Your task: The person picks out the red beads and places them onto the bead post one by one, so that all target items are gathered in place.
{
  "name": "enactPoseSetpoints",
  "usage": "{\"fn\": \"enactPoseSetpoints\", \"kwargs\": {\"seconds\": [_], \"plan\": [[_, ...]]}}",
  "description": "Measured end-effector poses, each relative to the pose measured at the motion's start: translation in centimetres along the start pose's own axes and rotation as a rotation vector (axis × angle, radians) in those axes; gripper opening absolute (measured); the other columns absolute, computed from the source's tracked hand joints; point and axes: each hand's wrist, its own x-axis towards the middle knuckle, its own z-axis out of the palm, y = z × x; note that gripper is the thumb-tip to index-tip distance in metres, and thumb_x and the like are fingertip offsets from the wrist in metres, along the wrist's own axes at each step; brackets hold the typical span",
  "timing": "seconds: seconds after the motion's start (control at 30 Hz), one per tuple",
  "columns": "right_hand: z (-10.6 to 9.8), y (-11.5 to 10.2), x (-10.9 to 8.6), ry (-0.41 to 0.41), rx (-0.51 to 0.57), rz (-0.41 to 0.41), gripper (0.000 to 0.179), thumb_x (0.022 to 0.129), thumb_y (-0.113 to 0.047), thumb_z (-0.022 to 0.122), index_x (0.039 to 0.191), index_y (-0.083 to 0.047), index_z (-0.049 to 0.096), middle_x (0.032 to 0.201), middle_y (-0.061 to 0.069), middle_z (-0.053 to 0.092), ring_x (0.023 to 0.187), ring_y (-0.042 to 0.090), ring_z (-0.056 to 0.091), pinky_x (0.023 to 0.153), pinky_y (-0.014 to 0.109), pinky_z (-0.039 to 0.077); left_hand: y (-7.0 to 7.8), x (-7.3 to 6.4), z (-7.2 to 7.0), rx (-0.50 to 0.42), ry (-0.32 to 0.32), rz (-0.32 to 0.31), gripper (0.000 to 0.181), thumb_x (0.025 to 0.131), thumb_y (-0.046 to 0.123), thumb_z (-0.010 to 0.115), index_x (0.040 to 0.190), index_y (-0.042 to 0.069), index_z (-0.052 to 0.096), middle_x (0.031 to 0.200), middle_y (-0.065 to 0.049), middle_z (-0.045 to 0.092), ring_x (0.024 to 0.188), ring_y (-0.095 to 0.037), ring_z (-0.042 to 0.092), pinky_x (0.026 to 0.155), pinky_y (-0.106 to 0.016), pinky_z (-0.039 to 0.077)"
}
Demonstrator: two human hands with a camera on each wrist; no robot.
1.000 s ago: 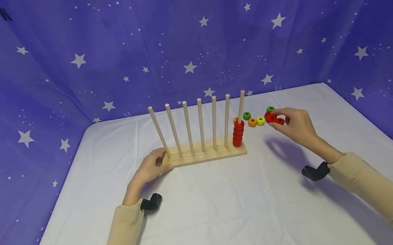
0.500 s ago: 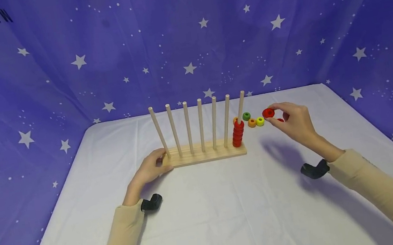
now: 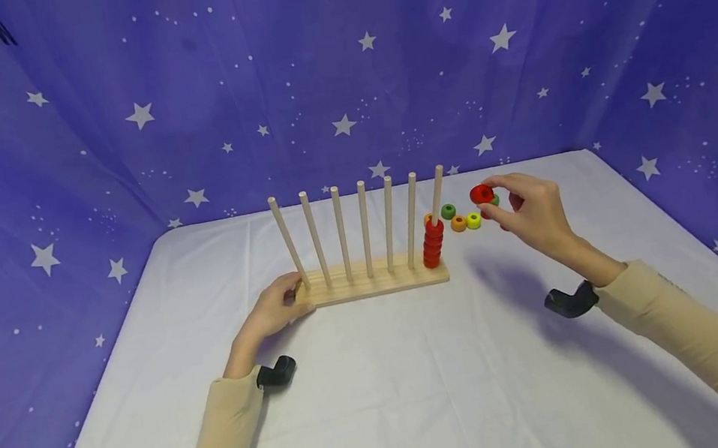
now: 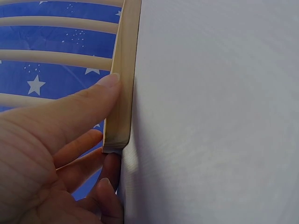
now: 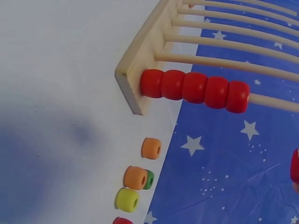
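Observation:
A wooden peg rack (image 3: 373,287) with several upright pegs stands on the white table. Several red beads (image 3: 431,246) are stacked on its rightmost peg; the other pegs are bare. My left hand (image 3: 271,308) grips the rack's left end, the thumb lying along the front edge of the base (image 4: 124,93) and the other fingers behind. To the right of the rack and above the table, my right hand (image 3: 534,210) pinches a red bead (image 3: 481,193) between thumb and fingers. Only a sliver of that bead (image 5: 295,167) shows at the right wrist view's edge.
Behind and right of the rack lie loose beads: a green one (image 3: 448,211), orange (image 3: 458,224), yellow (image 3: 474,221). Another orange bead (image 5: 151,148) sits near the rack's end. Further beads are partly hidden by my right hand. A purple star-patterned cloth (image 3: 338,68) hangs behind the table.
My right hand has picked up a red bead from the loose group, lifted it and moved slightly left. The left hand and the rack stay in place.

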Motion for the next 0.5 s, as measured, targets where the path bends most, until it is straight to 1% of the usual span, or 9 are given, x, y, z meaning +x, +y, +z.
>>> {"fn": "enactPoseSetpoints", "kwargs": {"seconds": [0.13, 0.33, 0.5], "plan": [[0.0, -0.4, 0.5, 0.012, 0.002, -0.023, 0.032, 0.071, -0.003, 0.078, 0.101, -0.002, 0.070, 0.071, 0.009, 0.060, 0.052, 0.005, 0.029, 0.046, 0.013, 0.022, -0.1, 0.0, 0.1, -0.002, 0.000, 0.003, 0.068, 0.084, 0.016, 0.068, 0.139, -0.008, 0.036, 0.141, -0.029, 0.040, 0.123, -0.043, 0.048, 0.107, -0.053, 0.037], [-0.1, -1.1, 1.2, 0.036, 0.008, -0.059, 0.032, 0.071, -0.004, 0.079, 0.102, -0.003, 0.070, 0.070, 0.009, 0.060, 0.053, 0.005, 0.029, 0.047, 0.012, 0.022, -0.2, 0.1, 0.0, 0.002, 0.015, 0.015, 0.067, 0.083, 0.015, 0.069, 0.138, -0.007, 0.038, 0.139, -0.028, 0.043, 0.121, -0.042, 0.049, 0.107, -0.052, 0.038], [-0.1, -1.7, 1.7, 0.063, 0.015, -0.077, 0.032, 0.071, -0.003, 0.079, 0.102, -0.003, 0.071, 0.072, 0.010, 0.063, 0.053, 0.003, 0.029, 0.048, 0.013, 0.022, -0.2, 0.1, -0.1, 0.007, 0.011, 0.021, 0.066, 0.084, 0.016, 0.068, 0.138, -0.008, 0.038, 0.139, -0.028, 0.043, 0.121, -0.043, 0.049, 0.106, -0.053, 0.039]]}}
